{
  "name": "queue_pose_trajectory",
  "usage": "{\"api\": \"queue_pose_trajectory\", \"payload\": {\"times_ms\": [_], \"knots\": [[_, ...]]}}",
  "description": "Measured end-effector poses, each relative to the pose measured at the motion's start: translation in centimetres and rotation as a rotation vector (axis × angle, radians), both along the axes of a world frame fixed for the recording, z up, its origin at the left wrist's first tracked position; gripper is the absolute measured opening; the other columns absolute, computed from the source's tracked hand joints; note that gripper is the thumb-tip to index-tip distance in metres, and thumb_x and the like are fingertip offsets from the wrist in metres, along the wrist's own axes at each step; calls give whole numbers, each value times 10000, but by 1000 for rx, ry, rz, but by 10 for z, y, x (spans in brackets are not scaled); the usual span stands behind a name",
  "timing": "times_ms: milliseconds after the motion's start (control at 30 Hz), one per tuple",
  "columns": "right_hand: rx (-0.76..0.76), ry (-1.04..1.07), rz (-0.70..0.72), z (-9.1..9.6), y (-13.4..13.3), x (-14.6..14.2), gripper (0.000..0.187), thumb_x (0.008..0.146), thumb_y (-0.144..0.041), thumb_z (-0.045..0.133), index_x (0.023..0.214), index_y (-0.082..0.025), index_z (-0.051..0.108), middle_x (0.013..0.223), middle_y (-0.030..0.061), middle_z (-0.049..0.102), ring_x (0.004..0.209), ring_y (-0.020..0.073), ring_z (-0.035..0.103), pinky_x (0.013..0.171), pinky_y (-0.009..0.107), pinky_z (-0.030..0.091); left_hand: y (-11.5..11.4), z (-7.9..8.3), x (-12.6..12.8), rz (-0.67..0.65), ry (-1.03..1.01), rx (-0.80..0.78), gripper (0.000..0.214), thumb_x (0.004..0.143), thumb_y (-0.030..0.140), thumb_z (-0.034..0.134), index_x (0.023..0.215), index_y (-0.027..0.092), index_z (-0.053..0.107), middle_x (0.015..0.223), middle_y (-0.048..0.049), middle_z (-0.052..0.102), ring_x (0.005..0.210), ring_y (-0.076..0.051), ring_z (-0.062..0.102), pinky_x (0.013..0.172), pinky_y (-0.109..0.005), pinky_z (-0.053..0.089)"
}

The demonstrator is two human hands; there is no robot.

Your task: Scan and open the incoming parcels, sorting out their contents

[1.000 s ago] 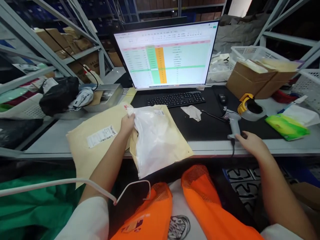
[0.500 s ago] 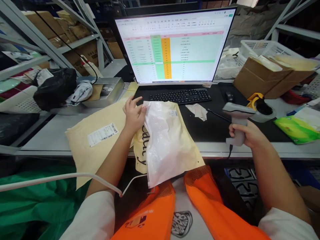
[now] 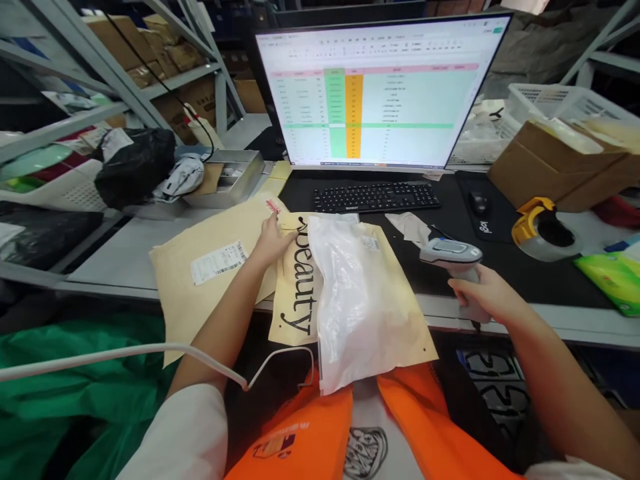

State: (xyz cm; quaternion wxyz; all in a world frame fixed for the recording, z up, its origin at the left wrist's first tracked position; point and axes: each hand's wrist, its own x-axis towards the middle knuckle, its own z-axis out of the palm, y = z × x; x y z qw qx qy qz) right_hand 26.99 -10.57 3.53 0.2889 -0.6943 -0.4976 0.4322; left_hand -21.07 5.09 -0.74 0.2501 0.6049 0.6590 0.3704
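Right hand [image 3: 483, 297] is closed tight round the handle of the scanner [image 3: 451, 252], which it holds clear of the desk [image 3: 115, 257] near the front edge. The scanner head points to 9 o'clock, at the clear poly bag [image 3: 357, 300]. The scanner is just beside the bag at its 2 o'clock, not touching.

The bag lies flat on the tan "Beauty" mailer [image 3: 295, 293]. Both overhang the desk edge toward my lap. There is a small white sticker [image 3: 371, 243] at the bag's top right corner.

Left hand [image 3: 273, 241] is flat with fingers extended, pressing the mailer's top left corner. It grips nothing.

- 9 o'clock of that mailer: second tan mailer [image 3: 185, 307], partly underneath, with its barcode label [image 3: 219, 261] face up.
- 12 o'clock of the bag: keyboard [image 3: 376, 197], with the monitor [image 3: 380, 93] behind it showing a spreadsheet.
- 1 o'clock of the bag: crumpled paper scrap [image 3: 410, 227].
- 1 o'clock of the scanner: mouse [image 3: 479, 203].
- 3 o'clock of the scanner: tape dispenser [image 3: 540, 230], with a cardboard box [image 3: 550, 167] beyond it.
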Motion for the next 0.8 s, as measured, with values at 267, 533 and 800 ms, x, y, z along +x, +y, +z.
{"api": "queue_pose_trajectory", "payload": {"times_ms": [267, 533, 800], "knots": [[21, 20, 37, -16, -7, 15, 401, 689, -586, 773, 665, -236, 580, 553, 42, 613, 538, 195, 580, 508, 296, 468, -1, 39, -8, 107, -564, 147, 522, 675, 542, 873, 990, 161, 706, 966, -81, 780, 899, -260, 749, 851, -398, 643], [53, 129, -44, -5, -10, 18, 380, 705, -551, 835, 749, -231, 635, 590, 29, 634, 571, 202, 594, 528, 300, 503, -101, 152, 25, -664, -237, 850, 256, 1038, 519, 607, 1052, 300, 738, 1293, 12, 747, 1248, -246, 710, 1270, -521, 446], [53, 69, -24, 25, -47, 45, 373, 728, -524, 829, 925, -231, 710, 625, 44, 672, 599, 253, 656, 565, 355, 564, -176, 19, 107, -1298, 321, 385, 196, 1007, 231, 579, 887, 203, 732, 1214, -90, 795, 1445, -277, 586, 1373, -553, -23]]}}
